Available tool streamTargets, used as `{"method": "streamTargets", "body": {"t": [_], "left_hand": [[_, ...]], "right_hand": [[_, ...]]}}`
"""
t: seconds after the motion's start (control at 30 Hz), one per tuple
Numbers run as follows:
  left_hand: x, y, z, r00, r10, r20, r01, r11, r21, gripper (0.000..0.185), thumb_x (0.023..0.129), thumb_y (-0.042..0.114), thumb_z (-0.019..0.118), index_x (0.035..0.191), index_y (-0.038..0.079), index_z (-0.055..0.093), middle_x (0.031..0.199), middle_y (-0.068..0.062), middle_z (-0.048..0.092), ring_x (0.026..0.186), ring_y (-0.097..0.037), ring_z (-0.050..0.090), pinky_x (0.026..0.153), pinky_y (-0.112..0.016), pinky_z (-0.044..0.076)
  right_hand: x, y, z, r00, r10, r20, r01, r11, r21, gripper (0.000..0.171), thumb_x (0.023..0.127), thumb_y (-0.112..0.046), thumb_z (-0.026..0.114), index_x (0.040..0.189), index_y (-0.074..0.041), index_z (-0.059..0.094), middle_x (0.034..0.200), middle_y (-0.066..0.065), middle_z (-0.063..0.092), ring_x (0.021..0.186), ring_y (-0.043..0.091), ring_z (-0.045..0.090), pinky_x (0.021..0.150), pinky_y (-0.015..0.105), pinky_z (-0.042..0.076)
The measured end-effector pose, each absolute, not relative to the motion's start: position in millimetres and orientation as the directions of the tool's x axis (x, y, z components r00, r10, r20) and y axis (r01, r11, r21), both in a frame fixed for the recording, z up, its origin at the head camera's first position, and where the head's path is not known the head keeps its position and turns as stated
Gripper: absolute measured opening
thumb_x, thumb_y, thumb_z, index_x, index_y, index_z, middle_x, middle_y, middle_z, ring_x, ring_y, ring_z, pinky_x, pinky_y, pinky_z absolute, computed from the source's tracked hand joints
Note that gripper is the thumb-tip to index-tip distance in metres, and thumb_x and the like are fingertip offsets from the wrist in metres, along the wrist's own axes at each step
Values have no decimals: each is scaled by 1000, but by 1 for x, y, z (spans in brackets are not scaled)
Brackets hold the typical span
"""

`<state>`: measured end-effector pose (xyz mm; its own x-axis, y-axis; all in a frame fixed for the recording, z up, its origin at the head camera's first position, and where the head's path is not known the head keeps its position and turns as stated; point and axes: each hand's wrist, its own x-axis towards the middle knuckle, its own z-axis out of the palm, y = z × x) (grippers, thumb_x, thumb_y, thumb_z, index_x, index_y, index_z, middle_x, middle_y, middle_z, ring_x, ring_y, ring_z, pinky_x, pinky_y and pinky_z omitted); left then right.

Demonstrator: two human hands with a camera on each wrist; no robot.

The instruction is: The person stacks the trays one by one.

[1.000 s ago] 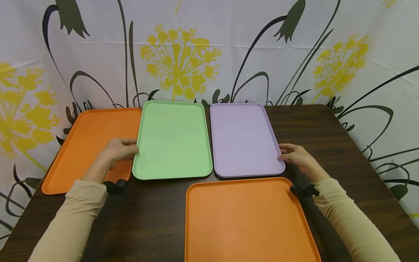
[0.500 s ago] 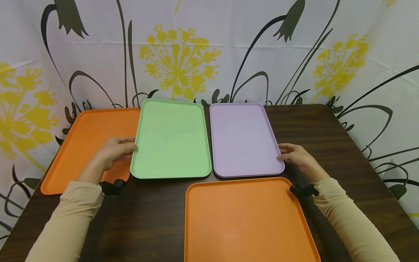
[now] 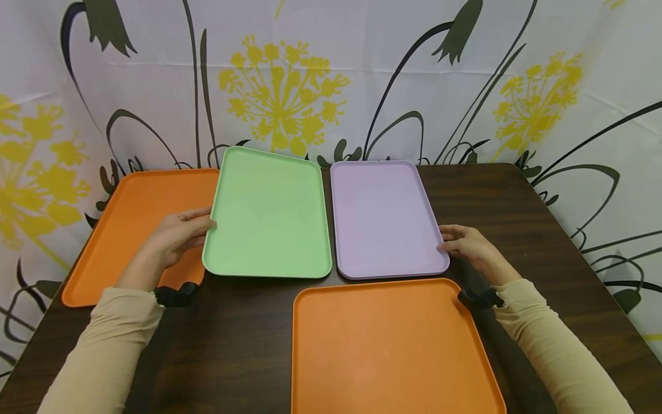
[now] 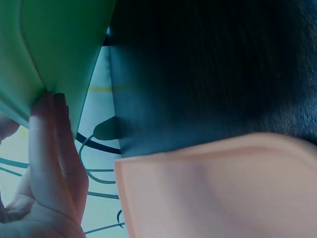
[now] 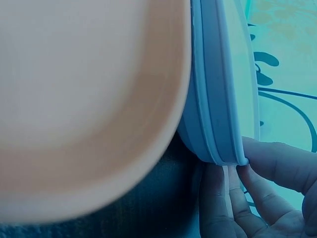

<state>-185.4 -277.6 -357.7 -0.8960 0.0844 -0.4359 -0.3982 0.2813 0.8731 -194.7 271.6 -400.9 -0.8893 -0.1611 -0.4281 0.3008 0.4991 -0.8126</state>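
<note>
Orange near tray (image 3: 388,345) lies flat at the table's (image 3: 517,218) front edge. Beyond it, the right hand (image 3: 468,248) rests fingertips against the lilac tray's (image 3: 385,215) right rim, thumb on top. Left hand (image 3: 173,238) pinches the green tray's (image 3: 269,213) left rim, tilting it up over the far orange tray (image 3: 129,224). Lifting seems underway; next it likely needs clearance above neighbours.

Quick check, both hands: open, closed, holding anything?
Left hand: grips the left edge of the green tray, which is tilted up.
Right hand: fingers curled on the right edge of the purple tray.
</note>
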Motion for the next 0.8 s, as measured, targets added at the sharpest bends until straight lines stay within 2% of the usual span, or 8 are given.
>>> {"method": "streamTargets", "body": {"t": [0.1,0.2,0.3,0.33,0.43,0.53,0.6,0.8], "left_hand": [[-185,-277,-359,-901,89,-425,-388,272,881,73,95,24,56,153,3,16,101,22,53,79,10,63,78,-12,55],[-184,-276,-361,-905,91,-417,-383,258,887,73,95,23,57,153,3,16,114,12,47,79,8,64,78,-13,56],[-183,-276,-363,-904,99,-416,-389,211,897,74,95,20,57,153,3,14,110,14,53,77,6,66,76,-13,56],[-183,-276,-363,-903,102,-417,-394,184,900,74,95,19,57,153,2,14,105,18,56,77,5,66,74,-13,57],[-182,-278,-364,-904,120,-410,-400,101,911,77,94,16,58,152,0,11,90,25,62,76,4,67,72,-14,57],[-181,-280,-365,-905,143,-401,-402,24,915,79,94,14,59,152,-1,8,86,24,66,77,4,67,72,-14,57],[-181,-281,-366,-902,159,-402,-410,-16,912,80,94,13,59,152,0,6,87,23,66,79,4,67,73,-14,57],[-180,-284,-366,-889,185,-420,-441,-92,893,83,93,10,60,153,3,4,88,20,68,80,2,69,73,-15,57]], "right_hand": [[-195,271,-401,-889,-154,-430,302,508,-807,63,92,-7,58,146,8,29,143,32,38,98,3,55,107,42,44],[-195,271,-401,-890,-149,-430,303,513,-804,62,92,-8,58,146,8,30,143,32,38,99,4,55,109,44,42],[-195,272,-402,-892,-147,-427,308,495,-813,64,91,-11,60,145,7,31,144,32,38,107,15,55,110,47,40],[-196,274,-403,-895,-151,-419,304,479,-823,62,90,-12,63,143,5,37,139,29,46,106,15,56,107,43,45],[-196,275,-403,-897,-152,-416,307,462,-832,63,88,-15,66,142,5,39,138,29,46,113,23,54,108,45,44],[-197,274,-403,-896,-137,-423,314,479,-820,61,89,-14,64,141,5,40,137,29,47,106,16,57,107,45,44],[-196,270,-400,-891,-124,-438,325,500,-803,62,91,-12,61,143,8,34,142,32,40,102,11,57,111,48,39],[-197,268,-398,-888,-129,-441,323,510,-797,60,93,-10,58,144,9,32,141,30,41,89,-4,53,106,40,47]]}}
